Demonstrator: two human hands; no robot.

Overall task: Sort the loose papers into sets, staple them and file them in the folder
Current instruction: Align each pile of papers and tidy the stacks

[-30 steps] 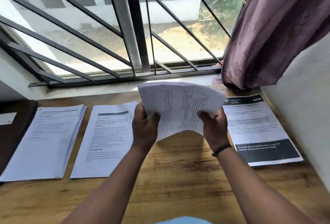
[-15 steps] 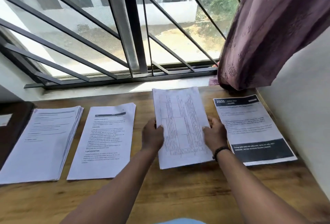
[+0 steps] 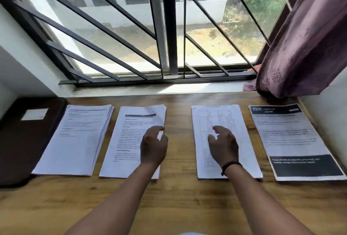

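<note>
Sorting: we count four separate sets laid in a row on the wooden desk (image 3: 178, 206), parallel and apart from one another; we judge this stage done or nearly so, since we see no loose sheets elsewhere.
Set one: thick stack (image 3: 78, 139), far left, its left edge overlapping the folder.
Set two: text stack (image 3: 129, 131) with a dark header bar, just right of set one.
Set three: table-printed stack (image 3: 242, 131), right of centre, lying flat on the desk.
Set four: stack with black banners (image 3: 293, 141), far right, near the wall.
Left hand (image 3: 153, 145): we see it above the right edge of set two, fingers loosely curled, gripping nothing; whether it touches the paper we cannot tell.
Right hand (image 3: 223, 144): above set three, fingers spread and relaxed, holding nothing; contact with the sheet is unclear.
Folder (image 3: 22, 141): dark, closed, with a pale label, at the far left of the desk; no papers inside it that we can see.
Stapler: none visible in this view.
Stapling: we see no staples, though the print is too blurred to rule them out; we judge this step not yet done.
Filing: not started, in our judgement.
Remaining: staple each of the four sets, then place them in the folder.
Caution: the thick set may resist a single staple.
</note>
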